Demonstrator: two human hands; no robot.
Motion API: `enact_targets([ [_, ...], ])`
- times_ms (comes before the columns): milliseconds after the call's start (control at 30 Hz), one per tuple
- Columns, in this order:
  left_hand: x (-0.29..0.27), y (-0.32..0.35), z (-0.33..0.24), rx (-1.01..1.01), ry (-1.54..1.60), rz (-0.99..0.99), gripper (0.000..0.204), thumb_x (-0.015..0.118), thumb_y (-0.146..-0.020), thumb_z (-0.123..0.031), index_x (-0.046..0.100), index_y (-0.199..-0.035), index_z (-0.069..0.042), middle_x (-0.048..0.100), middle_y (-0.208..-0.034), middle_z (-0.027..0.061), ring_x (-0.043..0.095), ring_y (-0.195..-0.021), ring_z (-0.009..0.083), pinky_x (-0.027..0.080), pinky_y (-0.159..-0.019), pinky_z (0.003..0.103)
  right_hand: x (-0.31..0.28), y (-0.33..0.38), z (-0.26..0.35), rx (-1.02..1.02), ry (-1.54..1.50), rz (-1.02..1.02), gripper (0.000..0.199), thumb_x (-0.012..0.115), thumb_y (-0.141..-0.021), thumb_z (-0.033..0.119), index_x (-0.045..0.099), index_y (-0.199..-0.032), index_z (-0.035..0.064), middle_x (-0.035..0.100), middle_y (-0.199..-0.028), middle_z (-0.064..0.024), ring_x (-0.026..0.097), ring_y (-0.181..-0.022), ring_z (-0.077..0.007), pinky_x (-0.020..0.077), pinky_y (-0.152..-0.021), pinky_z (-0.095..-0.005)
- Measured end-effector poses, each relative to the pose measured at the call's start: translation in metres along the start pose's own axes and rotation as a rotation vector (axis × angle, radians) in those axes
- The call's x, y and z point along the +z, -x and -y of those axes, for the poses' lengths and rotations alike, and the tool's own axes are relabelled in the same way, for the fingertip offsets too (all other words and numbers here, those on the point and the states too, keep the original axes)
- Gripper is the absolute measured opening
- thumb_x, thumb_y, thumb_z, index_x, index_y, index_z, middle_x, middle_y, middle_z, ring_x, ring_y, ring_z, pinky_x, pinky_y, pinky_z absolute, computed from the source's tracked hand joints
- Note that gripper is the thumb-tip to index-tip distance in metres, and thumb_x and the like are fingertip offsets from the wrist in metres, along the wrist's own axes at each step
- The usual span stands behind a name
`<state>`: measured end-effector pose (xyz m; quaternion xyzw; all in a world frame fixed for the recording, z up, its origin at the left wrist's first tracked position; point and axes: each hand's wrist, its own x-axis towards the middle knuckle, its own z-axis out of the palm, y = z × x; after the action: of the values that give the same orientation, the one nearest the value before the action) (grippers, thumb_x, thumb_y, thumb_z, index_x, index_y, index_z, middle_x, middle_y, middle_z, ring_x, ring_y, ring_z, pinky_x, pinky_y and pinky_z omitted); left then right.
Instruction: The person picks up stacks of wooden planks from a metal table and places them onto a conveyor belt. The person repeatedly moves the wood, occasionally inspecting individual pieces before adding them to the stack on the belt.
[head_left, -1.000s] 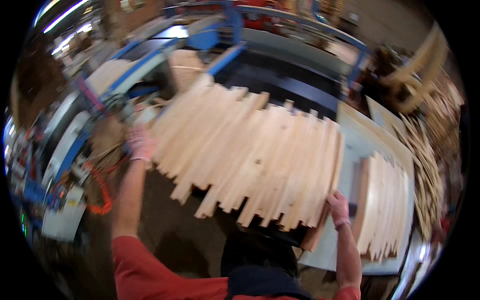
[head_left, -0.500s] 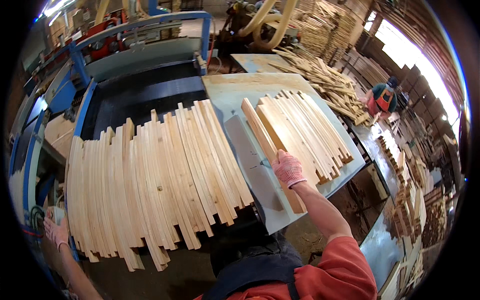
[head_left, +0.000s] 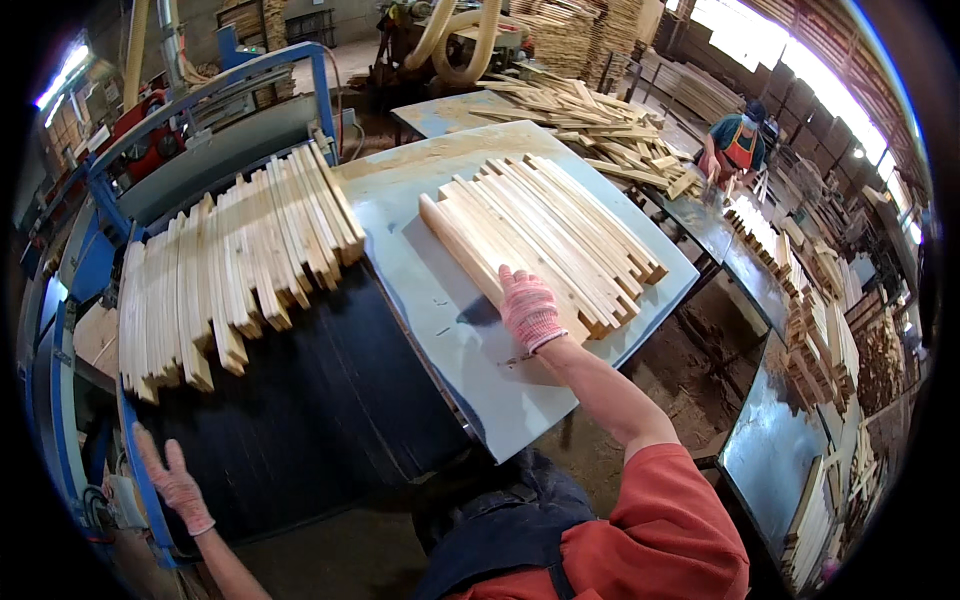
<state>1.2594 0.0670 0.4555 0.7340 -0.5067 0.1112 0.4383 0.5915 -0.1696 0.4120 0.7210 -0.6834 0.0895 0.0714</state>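
My right hand (head_left: 531, 308), in a pink-and-white knit glove, lies with outstretched fingers against the left edge of a row of wooden strips (head_left: 545, 235). These strips lie side by side on a pale blue tabletop (head_left: 415, 300). Away to the left, my left hand (head_left: 173, 483), gloved alike, holds nothing; its fingers are apart, beside the blue rail along the black conveyor belt (head_left: 330, 400). A wider row of wooden strips (head_left: 235, 260) rests on the belt's far part, their near ends uneven.
A blue machine frame (head_left: 215, 85) spans the belt's far end. Loose wood pieces (head_left: 600, 125) are heaped behind the tabletop. At the far right a co-worker (head_left: 735, 145) stands by a metal bench (head_left: 770, 420) with more strips along it. Pale hoses (head_left: 465, 50) hang at the back.
The strips on the belt have moved farther away, baring black belt. My right hand's strip, formerly apart, now lies against its row. My left hand has shifted right, and the view has turned.
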Motion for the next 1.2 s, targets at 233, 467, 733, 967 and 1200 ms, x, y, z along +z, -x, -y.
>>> enact_targets([
  [233,0.130,0.028,-0.132,-0.049,0.536,0.314,0.050,0.060,-0.103,-0.005,0.058,-0.152,0.000,0.060,-0.156,0.0140,0.055,-0.145,0.0274,0.038,-0.125,0.039,-0.049,0.061,-0.052,-0.013,-0.318,-0.025,0.063,0.070,-0.096,0.034,0.055,-0.150,0.0057,0.069,-0.127,-0.0196,0.064,-0.121,-0.0385,0.0531,-0.102,-0.0488],
  [467,0.257,0.029,-0.304,0.097,0.479,0.530,0.048,0.067,-0.098,-0.012,0.065,-0.143,0.002,0.067,-0.145,0.0169,0.062,-0.137,0.0298,0.044,-0.119,0.038,-0.036,0.086,-0.221,0.156,-0.437,-0.379,0.053,0.074,-0.092,0.019,0.064,-0.141,0.0020,0.071,-0.119,-0.0209,0.068,-0.111,-0.0404,0.0558,-0.092,-0.0469],
  [733,0.465,0.014,-0.532,0.461,0.261,0.696,0.055,0.073,-0.091,-0.032,0.069,-0.138,-0.002,0.065,-0.144,0.0210,0.055,-0.141,0.0366,0.040,-0.122,0.044,-0.027,0.087,-0.334,0.466,-0.783,-0.077,0.038,0.077,-0.093,0.027,0.071,-0.123,0.0046,0.069,-0.097,-0.0154,0.068,-0.084,-0.0316,0.0560,-0.077,-0.0431],
  [967,0.650,0.002,-0.662,0.490,-0.185,0.789,0.060,0.059,-0.097,-0.048,0.065,-0.145,-0.012,0.054,-0.156,0.0174,0.045,-0.149,0.0368,0.032,-0.125,0.049,0.016,0.095,-0.350,0.441,-0.987,-0.049,0.054,0.086,-0.088,0.022,0.068,-0.133,-0.0027,0.073,-0.117,-0.0213,0.073,-0.106,-0.0369,0.0587,-0.091,-0.0415],
  [1200,0.742,-0.024,-0.706,0.448,-0.487,0.888,0.059,0.056,-0.100,-0.052,0.065,-0.143,-0.013,0.056,-0.152,0.0144,0.048,-0.145,0.0343,0.036,-0.122,0.049,0.024,0.090,-0.376,0.293,-1.004,0.017,0.053,0.079,-0.089,0.016,0.065,-0.139,0.0033,0.072,-0.117,-0.0196,0.071,-0.102,-0.0399,0.0588,-0.087,-0.0443],
])
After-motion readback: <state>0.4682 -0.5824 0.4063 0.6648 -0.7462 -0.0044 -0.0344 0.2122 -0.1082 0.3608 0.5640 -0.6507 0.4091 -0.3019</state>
